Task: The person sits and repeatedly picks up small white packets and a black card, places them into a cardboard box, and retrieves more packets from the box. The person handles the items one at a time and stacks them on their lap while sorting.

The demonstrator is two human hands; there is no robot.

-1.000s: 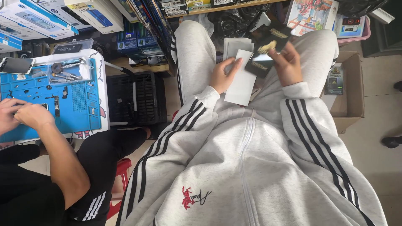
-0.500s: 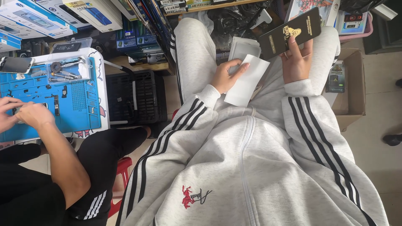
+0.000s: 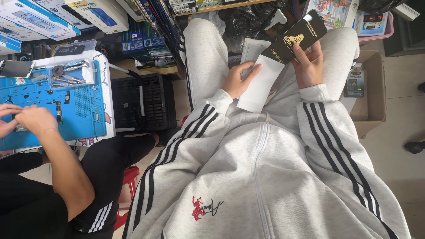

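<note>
I sit in a grey tracksuit with black stripes. My left hand (image 3: pixel 239 79) grips a white flat sleeve (image 3: pixel 262 86) over my lap, between my thighs. My right hand (image 3: pixel 309 63) holds up a flat black package with gold print (image 3: pixel 294 37), tilted, above my right thigh. The black package is apart from the white sleeve. A second white flat piece (image 3: pixel 253 49) lies behind the sleeve, partly hidden by it.
A co-worker's hands (image 3: pixel 27 119) work on a small part on a blue repair mat (image 3: pixel 66 110) at left. A black plastic crate (image 3: pixel 141 104) stands between us. A cardboard box (image 3: pixel 369 95) is at right. Boxes and shelves (image 3: pixel 88 13) fill the far side.
My right hand has pulled the black package out of the white sleeve and lifted it up and to the right. My left hand still holds the sleeve.
</note>
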